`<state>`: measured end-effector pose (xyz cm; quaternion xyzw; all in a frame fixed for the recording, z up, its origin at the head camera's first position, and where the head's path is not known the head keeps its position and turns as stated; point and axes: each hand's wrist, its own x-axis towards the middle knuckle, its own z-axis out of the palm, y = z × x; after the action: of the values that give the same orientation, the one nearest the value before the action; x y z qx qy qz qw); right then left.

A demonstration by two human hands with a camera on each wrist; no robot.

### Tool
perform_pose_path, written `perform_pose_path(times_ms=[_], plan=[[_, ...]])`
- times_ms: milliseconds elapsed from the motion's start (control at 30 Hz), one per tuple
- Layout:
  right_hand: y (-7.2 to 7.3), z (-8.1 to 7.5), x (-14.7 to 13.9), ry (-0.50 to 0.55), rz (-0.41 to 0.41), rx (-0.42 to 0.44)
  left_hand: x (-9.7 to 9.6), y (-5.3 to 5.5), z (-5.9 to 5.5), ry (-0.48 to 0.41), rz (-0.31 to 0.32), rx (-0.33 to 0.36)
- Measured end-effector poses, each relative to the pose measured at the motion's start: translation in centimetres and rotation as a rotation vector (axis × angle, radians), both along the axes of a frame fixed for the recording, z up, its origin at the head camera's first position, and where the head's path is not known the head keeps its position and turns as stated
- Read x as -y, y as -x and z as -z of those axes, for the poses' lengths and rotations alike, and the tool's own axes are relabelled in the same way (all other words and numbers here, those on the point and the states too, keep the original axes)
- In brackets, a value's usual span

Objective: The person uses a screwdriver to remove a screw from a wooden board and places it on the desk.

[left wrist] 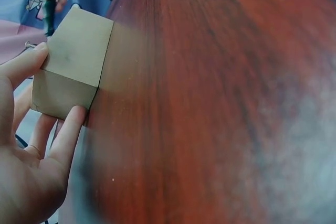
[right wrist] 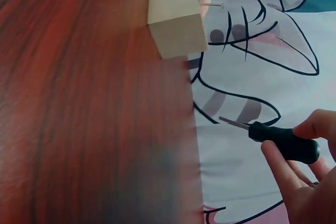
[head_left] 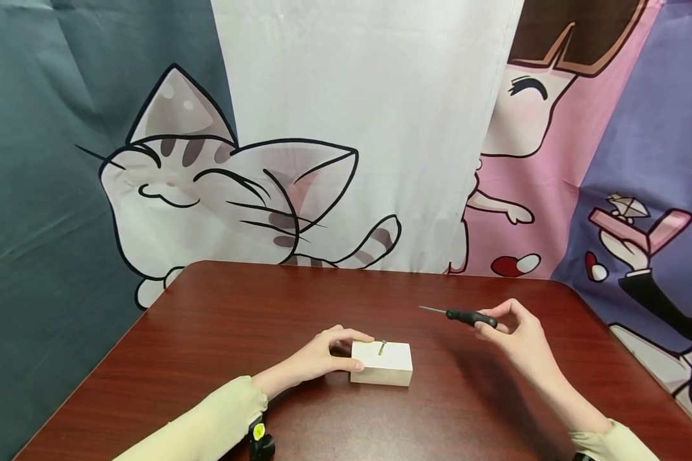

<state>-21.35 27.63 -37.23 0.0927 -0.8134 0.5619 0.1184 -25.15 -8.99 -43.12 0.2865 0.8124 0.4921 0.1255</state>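
Note:
A pale wooden block [head_left: 382, 376] lies on the table with a screw [head_left: 382, 347] standing partly out of its top. My left hand [head_left: 323, 354] grips the block's left end, the thumb on the near side and other fingers toward the back. In the left wrist view, fingertips [left wrist: 79, 114] touch the block's end face. To the right, my right hand [head_left: 521, 339] holds a screwdriver [head_left: 473, 317] by its black handle, above the table. Its thin metal shaft [right wrist: 234, 123] points left, apart from both block and screw.
The reddish-brown wooden table [head_left: 248, 301] runs back to a cartoon-printed curtain [head_left: 357, 83]. A black device with a yellow mark [head_left: 259, 431] sits at the left wrist. Sleeves [head_left: 207, 413] are pale yellow-green.

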Motion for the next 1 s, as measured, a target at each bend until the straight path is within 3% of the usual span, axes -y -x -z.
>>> perform_pose_path(times_ms=[200,433,600,1000], plan=[[-0.5,0.5,-0.3,-0.205,0.084,0.050,0.1,-0.1,0.0,-0.007,-0.007,0.013],[-1.0,1.0,-0.7,-0.393,0.118,0.087,0.0,-0.1,0.0,-0.005,-0.018,0.011],[-1.5,1.4,-1.0,-0.490,0.102,0.102,0.0,-0.1,0.0,0.002,-0.020,0.002],[-1.6,2.2,-1.6,-0.596,0.002,0.111,0.0,0.3,-0.7,0.054,0.003,0.031]])
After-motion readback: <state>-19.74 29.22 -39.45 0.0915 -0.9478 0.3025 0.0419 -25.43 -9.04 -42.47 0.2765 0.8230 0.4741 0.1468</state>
